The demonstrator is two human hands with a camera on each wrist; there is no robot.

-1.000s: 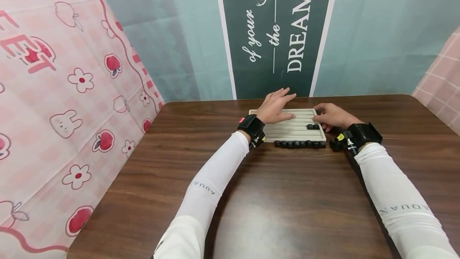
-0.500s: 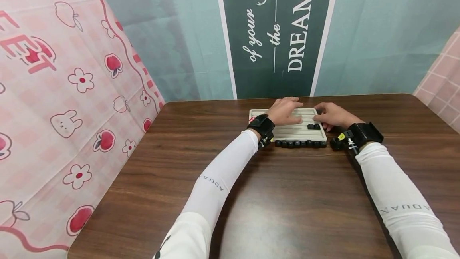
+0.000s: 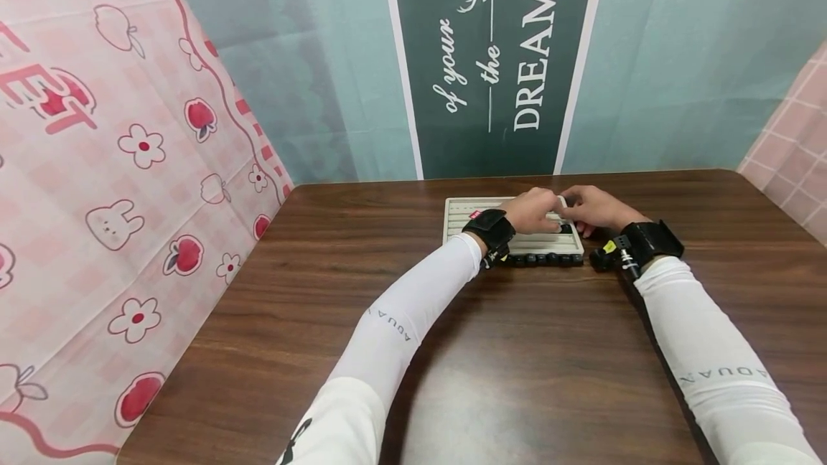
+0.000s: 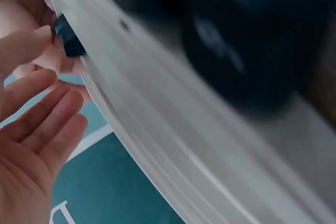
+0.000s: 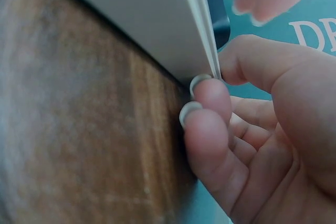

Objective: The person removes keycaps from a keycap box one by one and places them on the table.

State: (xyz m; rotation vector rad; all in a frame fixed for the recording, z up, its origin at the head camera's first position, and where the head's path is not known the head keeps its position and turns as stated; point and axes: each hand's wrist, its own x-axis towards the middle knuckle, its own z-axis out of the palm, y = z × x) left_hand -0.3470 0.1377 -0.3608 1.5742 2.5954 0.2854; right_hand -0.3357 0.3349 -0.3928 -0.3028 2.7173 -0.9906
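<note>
A white ridged tray [image 3: 461,214] lies near the table's far edge. Black keycaps [image 3: 549,260] line its near side, and a keycap [image 3: 566,229] sits in a groove at the right end. My left hand [image 3: 533,211] reaches over the tray toward that end. Its fingers [image 4: 63,129] are loosely extended beside a black keycap [image 4: 69,38], holding nothing that shows. With thumb and fingertips, my right hand [image 3: 597,208] pinches the tray's right edge; the right wrist view shows fingers [image 5: 207,135] under the tray wall [image 5: 142,19]. Part of the tray is hidden beneath the left hand.
The brown wooden table [image 3: 517,350] stretches toward me. Behind it hangs a blue-green cloth [image 3: 336,92] with a lettered dark panel. A pink patterned cloth [image 3: 161,199] hangs at the left, and pink tiling [image 3: 795,142] stands at the right.
My left hand has moved right and lower across the tray, from its left half to near the right hand. The right hand keeps its hold on the tray's right edge.
</note>
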